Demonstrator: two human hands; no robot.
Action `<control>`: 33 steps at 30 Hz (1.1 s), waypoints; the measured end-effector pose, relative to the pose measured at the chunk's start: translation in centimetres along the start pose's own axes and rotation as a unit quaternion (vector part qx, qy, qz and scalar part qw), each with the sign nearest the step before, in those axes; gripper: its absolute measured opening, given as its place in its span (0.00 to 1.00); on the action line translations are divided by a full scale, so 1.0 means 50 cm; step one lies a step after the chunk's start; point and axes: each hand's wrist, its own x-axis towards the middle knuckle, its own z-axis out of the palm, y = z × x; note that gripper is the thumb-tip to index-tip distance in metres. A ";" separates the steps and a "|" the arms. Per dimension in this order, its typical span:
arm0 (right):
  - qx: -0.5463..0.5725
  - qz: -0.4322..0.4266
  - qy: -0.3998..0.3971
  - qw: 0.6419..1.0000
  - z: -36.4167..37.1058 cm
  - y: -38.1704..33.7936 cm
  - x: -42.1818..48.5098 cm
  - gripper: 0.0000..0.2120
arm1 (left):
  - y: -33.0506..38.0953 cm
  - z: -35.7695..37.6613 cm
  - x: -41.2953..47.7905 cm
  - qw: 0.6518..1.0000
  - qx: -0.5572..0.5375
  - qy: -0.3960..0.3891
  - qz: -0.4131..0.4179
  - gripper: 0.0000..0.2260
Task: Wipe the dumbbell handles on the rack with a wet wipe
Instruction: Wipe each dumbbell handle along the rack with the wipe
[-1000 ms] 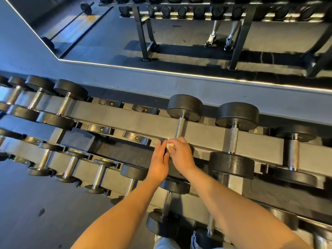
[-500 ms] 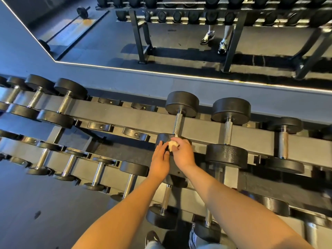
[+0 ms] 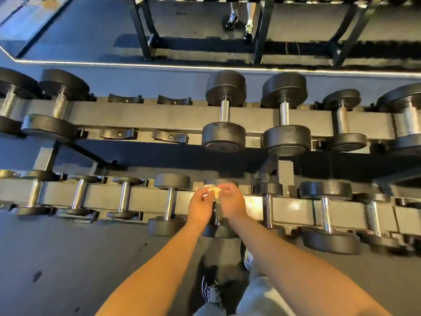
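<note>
- Both forearms reached forward and down to the lower tier of the rack; the left hand [image 3: 201, 207] and right hand [image 3: 232, 204] sat close together, knuckles up.
- Their curled fingertips pinched a small pale wet wipe [image 3: 210, 190] between them, bunched into a wad.
- The wipe was over the far end of a chrome dumbbell handle [image 3: 218, 210], by its black far head; whether it touched the metal could not be told.
- Judged risk: a wad that small, held only by fingertips, could slip and fall behind the rail, or skim the knurling and leave the underside unwiped.
- A hand pushed along the bar might also pinch between head and cradle.
- The lower rail [image 3: 145, 197] was painted grey steel, glossy near the hands, carrying small chrome-handled dumbbells on both sides.
- The floor [image 3: 68, 258] below was dark and matte.
- The upper rail [image 3: 136, 117] held heavier dumbbells and two empty cradle pairs [image 3: 145, 116].
- Beyond, a wall mirror [image 3: 91, 30] with a lit lower edge reflected rack legs and a person's shoes.
</note>
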 end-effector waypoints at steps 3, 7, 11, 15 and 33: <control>-0.043 0.005 0.020 0.999 0.023 0.042 -0.028 0.11 | -0.040 -0.013 -0.024 0.999 -0.006 -0.014 -0.035 0.08; -0.018 0.042 0.041 0.998 0.044 0.093 -0.053 0.08 | -0.094 -0.026 -0.039 0.997 -0.018 -0.027 -0.067 0.10; 0.001 0.070 0.020 0.997 0.074 0.150 -0.045 0.12 | -0.142 -0.023 -0.022 0.986 -0.090 -0.074 -0.116 0.09; 0.014 0.099 0.039 0.994 0.108 0.203 -0.018 0.11 | -0.191 -0.006 0.008 0.984 -0.102 -0.033 -0.140 0.09; -0.080 0.021 0.117 0.990 0.162 0.401 0.176 0.11 | -0.348 0.082 0.216 0.997 0.009 -0.057 -0.052 0.11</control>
